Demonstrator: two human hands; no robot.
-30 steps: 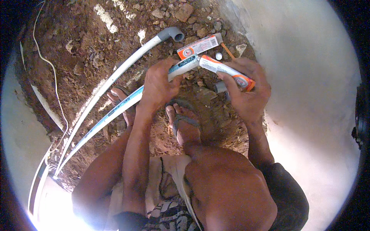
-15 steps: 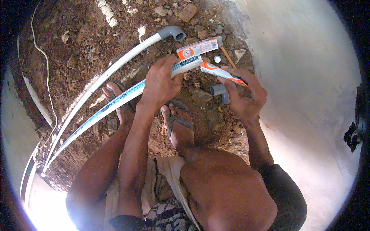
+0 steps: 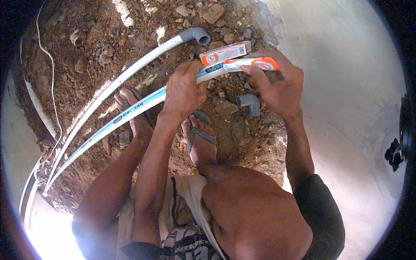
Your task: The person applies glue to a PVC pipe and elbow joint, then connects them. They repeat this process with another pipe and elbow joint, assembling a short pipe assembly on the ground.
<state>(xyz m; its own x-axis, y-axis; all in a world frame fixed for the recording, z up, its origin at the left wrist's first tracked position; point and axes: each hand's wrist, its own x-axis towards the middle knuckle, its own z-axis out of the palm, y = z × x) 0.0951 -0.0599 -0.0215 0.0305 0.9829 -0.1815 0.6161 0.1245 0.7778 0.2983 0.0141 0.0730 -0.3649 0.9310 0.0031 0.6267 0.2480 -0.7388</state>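
My left hand (image 3: 186,89) is closed round a white plastic pipe (image 3: 145,104) with blue markings, a little short of its right end. In my right hand (image 3: 281,84) is a white and orange glue tube (image 3: 251,64), pinched between thumb and fingers. The tube's left end meets or overlaps the pipe's end; whether they touch I cannot tell. Just behind lies an orange and white carton (image 3: 223,53) on the ground. Below the tube, near my right hand, a grey elbow fitting (image 3: 249,105) rests on the soil.
Farther back runs a second white pipe (image 3: 130,67), tipped with a grey elbow (image 3: 195,35). A thin pale cable (image 3: 53,82) lies at the left. Stones (image 3: 213,14) are scattered over the brown soil. A pale wall (image 3: 342,86) rises on the right. My sandalled feet are below the pipe.
My right hand has moved up and turned the glue tube, bringing its end to the pipe's end. The white cap and the orange stick behind are now out of sight. My left hand keeps its grip.
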